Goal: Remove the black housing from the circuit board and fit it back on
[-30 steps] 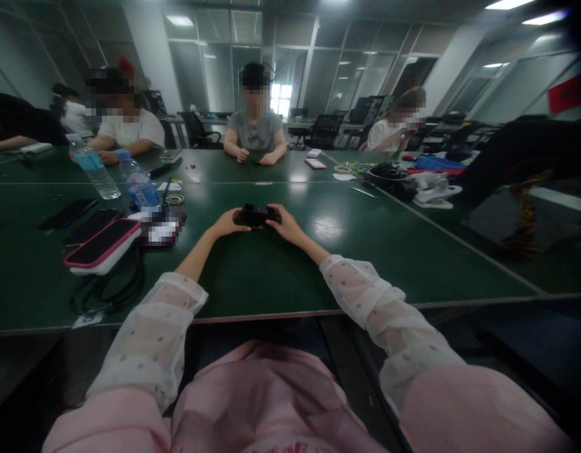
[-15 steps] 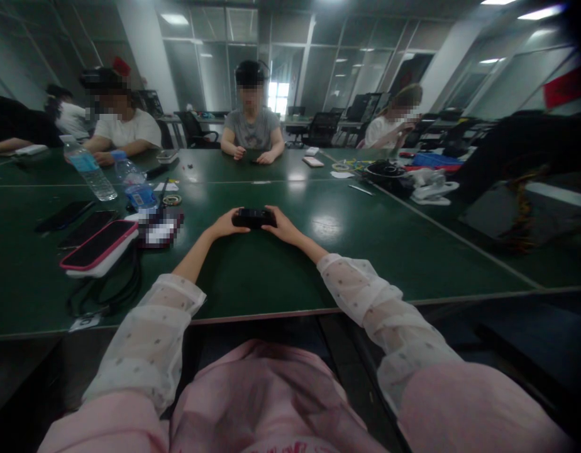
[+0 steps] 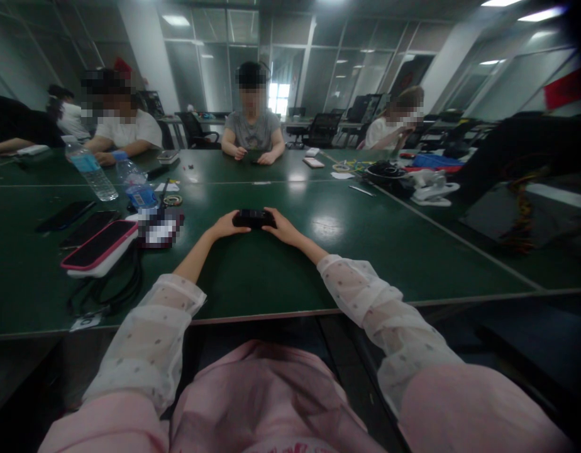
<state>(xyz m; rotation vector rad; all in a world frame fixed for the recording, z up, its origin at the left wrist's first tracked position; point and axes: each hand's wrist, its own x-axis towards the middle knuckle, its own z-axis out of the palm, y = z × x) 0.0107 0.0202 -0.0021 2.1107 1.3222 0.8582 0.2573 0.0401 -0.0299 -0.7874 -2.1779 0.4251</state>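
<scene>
A black rectangular device [image 3: 255, 218], with faint light marks on its upper face, is held lengthwise between my two hands over the green table. My left hand [image 3: 227, 225] closes on its left end, thumb along the near side. On the opposite end, my right hand [image 3: 282, 226] grips it the same way, fingers behind and thumb in front. Which kind of device it is, I cannot make out. The hands are at or just above the tabletop; whether the device touches the table is unclear.
Left of my arms lie a pink-edged phone [image 3: 100, 244], darker phones [image 3: 66, 216], black cords [image 3: 130, 283] and two water bottles [image 3: 95, 170]. Across the green table [image 3: 366, 251] a person [image 3: 253, 129] handles something dark. A pen [image 3: 361, 190] and a white device [image 3: 432, 187] lie rightward.
My hands and the black device stay almost where they were. Across the table, the person's dark object has tilted up slightly between their hands.
</scene>
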